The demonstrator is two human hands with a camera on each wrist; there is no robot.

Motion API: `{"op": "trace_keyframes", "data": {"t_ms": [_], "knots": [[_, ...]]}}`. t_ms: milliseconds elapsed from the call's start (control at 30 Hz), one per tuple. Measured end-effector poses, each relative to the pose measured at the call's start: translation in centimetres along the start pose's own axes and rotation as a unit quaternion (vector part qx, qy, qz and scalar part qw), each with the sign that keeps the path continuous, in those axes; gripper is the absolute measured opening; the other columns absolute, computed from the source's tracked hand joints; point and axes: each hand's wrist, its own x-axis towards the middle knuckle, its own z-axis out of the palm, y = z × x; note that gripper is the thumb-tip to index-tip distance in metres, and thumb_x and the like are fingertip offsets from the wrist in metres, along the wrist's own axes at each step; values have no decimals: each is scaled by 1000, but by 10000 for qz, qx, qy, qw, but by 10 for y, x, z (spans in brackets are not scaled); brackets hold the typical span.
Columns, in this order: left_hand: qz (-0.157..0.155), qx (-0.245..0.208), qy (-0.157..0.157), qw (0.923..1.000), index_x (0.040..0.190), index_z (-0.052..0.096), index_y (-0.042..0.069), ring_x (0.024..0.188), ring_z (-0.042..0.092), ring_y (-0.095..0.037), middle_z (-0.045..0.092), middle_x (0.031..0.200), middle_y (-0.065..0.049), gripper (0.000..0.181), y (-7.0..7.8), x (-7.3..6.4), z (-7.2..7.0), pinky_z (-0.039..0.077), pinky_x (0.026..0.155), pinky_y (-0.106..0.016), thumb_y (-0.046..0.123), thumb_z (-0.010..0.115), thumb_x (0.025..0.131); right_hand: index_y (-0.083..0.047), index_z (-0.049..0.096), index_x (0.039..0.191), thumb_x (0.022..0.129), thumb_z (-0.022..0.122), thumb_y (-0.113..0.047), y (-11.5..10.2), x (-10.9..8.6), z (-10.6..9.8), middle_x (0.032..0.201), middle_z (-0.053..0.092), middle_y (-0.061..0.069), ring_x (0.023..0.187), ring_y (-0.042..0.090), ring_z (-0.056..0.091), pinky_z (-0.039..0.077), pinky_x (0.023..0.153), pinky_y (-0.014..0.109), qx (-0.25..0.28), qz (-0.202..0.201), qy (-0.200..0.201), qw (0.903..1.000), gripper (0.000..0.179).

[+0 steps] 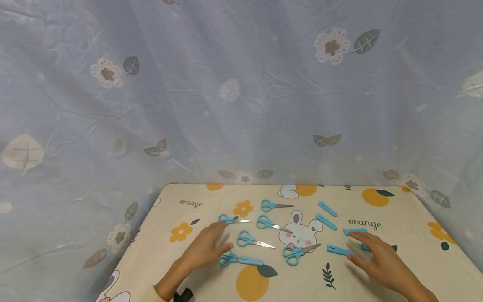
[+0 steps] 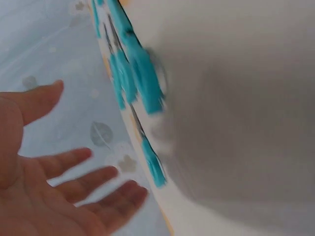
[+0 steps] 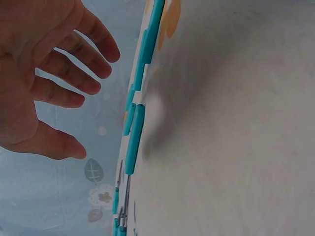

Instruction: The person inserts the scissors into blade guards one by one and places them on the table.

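Observation:
My left hand point(image 1: 203, 251) hovers at the left with its fingers spread and holds nothing. Nearest to it are scissors with blue handles point(image 1: 225, 218) by the fingertips and capped scissors point(image 1: 247, 260), their blades inside a blue sheath, by the thumb. More bare-bladed scissors point(image 1: 247, 238) lie to their right, another pair point(image 1: 292, 256) on the printed rabbit. At the right, my right hand point(image 1: 383, 262) reaches over loose blue blade covers, its fingers apart and empty. One cover point(image 1: 337, 250) is by the thumb tip, another point(image 1: 354, 231) by the fingertips; a third is partly hidden behind the hand.
Two further blade covers point(image 1: 326, 209) lie toward the back right, and two pairs of scissors point(image 1: 268, 205) back in the middle. A cream cloth point(image 1: 302, 285) printed with oranges covers the table. Behind it hangs a blue-grey patterned curtain point(image 1: 241, 126).

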Motion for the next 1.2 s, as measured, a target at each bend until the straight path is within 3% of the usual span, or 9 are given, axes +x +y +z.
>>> {"op": "trace_keyframes", "data": {"t_ms": [100, 367, 633, 900, 1033, 1200], "knots": [[216, 68, 123, 9997, 148, 45, 6, 138, 44, -38, 47, 150, -16, 72, -9, 9, -3, 38, 112, -56, 46, 69, 92, -10, 62, 133, 83, 77, -49, 3, 3, 2, 135, 58, 19, 121, 44, 56, 50, 91, 63, -14, -141, -5, 9999, 65], [241, 44, 219, 9995, 156, 33, 9, 146, 32, -38, 32, 160, -16, 79, -28, 31, -11, 31, 116, -58, 41, 70, 93, -9, 62, 134, 81, 79, -49, 10, 8, 6, 135, 60, 16, 125, 43, 53, 47, 96, 63, -223, -185, -89, 9995, 69], [294, 313, 159, 9990, 156, 29, 6, 147, 28, -39, 28, 161, -17, 83, -35, 47, -8, 30, 117, -56, 42, 69, 93, -8, 63, 134, 80, 81, -42, 13, 13, 9, 138, 60, 13, 127, 41, 52, 45, 100, 61, -254, -206, -72, 9994, 66], [138, 411, 79, 9990, 155, 32, 5, 144, 35, -39, 36, 157, -18, 79, -38, 60, -3, 33, 116, -54, 39, 69, 94, -7, 70, 122, 75, 87, -29, 11, 21, 20, 125, 65, 11, 114, 35, 62, 52, 93, 54, -405, -633, 181, 9970, 55], [118, 415, 125, 9990, 153, 37, 7, 141, 40, -39, 42, 154, -16, 75, -41, 66, -1, 36, 114, -54, 37, 71, 93, -9, 73, 118, 74, 87, -29, 10, 25, 24, 119, 66, 8, 107, 28, 65, 57, 87, 46, -443, -491, -60, 9978, 50], [191, 479, 227, 9984, 149, 43, 6, 137, 45, -38, 49, 148, -16, 71, -44, 72, 0, 40, 111, -52, 33, 73, 91, -14, 74, 119, 78, 84, -34, 9, 27, 26, 118, 68, 4, 113, 30, 61, 52, 95, 53, -383, -174, -577, 9974, 46]]}}
